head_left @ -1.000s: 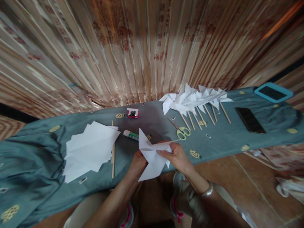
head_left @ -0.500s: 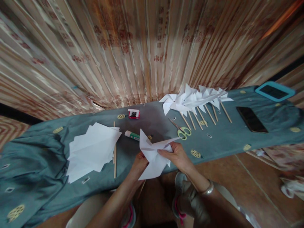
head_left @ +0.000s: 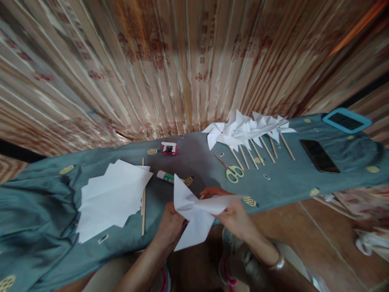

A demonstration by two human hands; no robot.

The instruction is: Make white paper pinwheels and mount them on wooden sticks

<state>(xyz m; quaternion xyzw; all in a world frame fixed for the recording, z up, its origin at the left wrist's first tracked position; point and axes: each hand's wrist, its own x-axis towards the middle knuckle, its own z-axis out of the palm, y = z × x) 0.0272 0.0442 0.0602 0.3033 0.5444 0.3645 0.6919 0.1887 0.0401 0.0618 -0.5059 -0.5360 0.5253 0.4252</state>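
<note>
A white paper pinwheel (head_left: 194,217) is held above the front edge of the cloth-covered table. At its left side my left hand (head_left: 170,224) is closed on it, with the fingertips hidden behind the paper. My right hand (head_left: 237,219) is closed around its right side, fingers curling behind a blade that covers part of them. A small light tip, like a stick's end (head_left: 201,197), shows by the right fingers. Just beyond the pinwheel lies a green-and-white glue stick (head_left: 165,176). Scissors with light-green handles (head_left: 234,173) rest past my right hand.
To the left are a fanned stack of white paper (head_left: 114,198) and loose wooden sticks (head_left: 144,211). A small red box (head_left: 169,149) of dark pieces stands at the back. Several pinwheels on sticks (head_left: 243,132), a phone (head_left: 319,156) and a blue-framed device (head_left: 347,120) lie right.
The pinwheel has turned and come slightly lower and nearer. My right hand has shifted from pressing the pinwheel's front near the middle to reaching behind its right blade.
</note>
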